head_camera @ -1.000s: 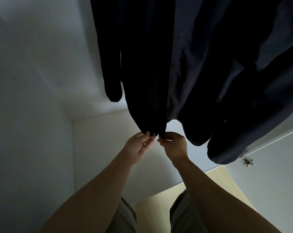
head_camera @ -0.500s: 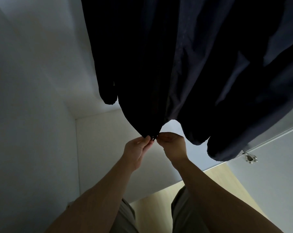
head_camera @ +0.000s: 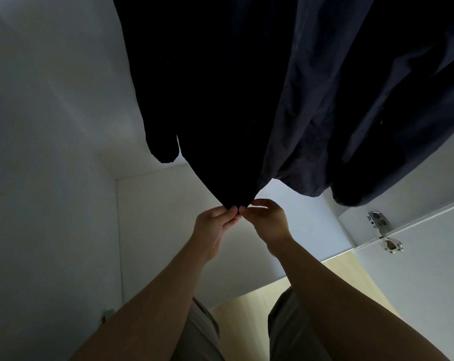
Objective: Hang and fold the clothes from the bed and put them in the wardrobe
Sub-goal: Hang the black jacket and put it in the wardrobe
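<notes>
A dark navy jacket [head_camera: 220, 100] hangs inside the white wardrobe [head_camera: 51, 152], filling the top of the head view. Its two front edges meet at the bottom hem in a point. My left hand [head_camera: 213, 230] pinches the hem's left side there, and my right hand [head_camera: 267, 220] pinches the right side beside it, fingertips almost touching at a small dark zipper end [head_camera: 238, 210]. One sleeve [head_camera: 160, 142] hangs at the left, another [head_camera: 377, 183] at the right. The hanger and rail are out of view.
The wardrobe's left wall and back panel enclose the jacket. Its open door [head_camera: 429, 269] stands at the right with two metal hinges [head_camera: 377, 220]. Light wooden floor [head_camera: 259, 300] shows between my legs below.
The view has shifted a little, and the jacket hem is pulled tighter into a point. Both hands stay pinched together at the bottom of the front opening.
</notes>
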The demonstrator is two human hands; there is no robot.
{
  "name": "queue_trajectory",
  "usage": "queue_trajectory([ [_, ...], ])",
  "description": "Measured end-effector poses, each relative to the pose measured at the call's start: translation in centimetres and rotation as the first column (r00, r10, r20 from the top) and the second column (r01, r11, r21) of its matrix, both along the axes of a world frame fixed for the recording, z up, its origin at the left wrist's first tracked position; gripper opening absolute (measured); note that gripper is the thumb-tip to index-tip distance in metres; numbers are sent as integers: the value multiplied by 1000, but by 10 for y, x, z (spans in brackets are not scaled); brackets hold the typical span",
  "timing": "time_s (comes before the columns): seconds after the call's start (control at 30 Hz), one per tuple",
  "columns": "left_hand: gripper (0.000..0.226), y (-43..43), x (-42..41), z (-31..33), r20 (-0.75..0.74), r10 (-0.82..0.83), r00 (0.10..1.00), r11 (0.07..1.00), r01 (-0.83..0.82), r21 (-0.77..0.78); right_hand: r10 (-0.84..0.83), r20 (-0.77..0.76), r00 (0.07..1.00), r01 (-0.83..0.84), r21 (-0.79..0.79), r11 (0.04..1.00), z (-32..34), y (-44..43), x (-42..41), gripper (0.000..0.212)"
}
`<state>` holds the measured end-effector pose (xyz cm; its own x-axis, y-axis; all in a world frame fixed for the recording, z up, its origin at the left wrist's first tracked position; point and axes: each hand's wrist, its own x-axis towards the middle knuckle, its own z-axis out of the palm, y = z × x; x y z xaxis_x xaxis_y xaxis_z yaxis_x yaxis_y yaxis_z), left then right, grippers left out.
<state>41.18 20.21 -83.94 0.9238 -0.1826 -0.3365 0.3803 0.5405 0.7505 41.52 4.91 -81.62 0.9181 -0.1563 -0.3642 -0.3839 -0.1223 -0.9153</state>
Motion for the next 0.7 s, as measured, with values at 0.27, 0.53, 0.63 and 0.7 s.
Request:
queue_trajectory([
  [0.27,11,1,2,-6,-19,79,997,994,-78,82,35,28,999,-36,5,999,-7,8,5,46],
  [0.53,13,-4,4,-7,-64,111,992,983,-100,155,54,61,997,-42,-181,983,-4,13,5,28],
  [0.63,13,-2,5,-3,-56,88,995,980,-77,182,55,50,997,-42,-236,971,-5,12,7,19],
  [0.7,9,0,7,2,-67,85,994,959,-64,275,55,34,998,-42,-292,955,-3,10,7,23],
])
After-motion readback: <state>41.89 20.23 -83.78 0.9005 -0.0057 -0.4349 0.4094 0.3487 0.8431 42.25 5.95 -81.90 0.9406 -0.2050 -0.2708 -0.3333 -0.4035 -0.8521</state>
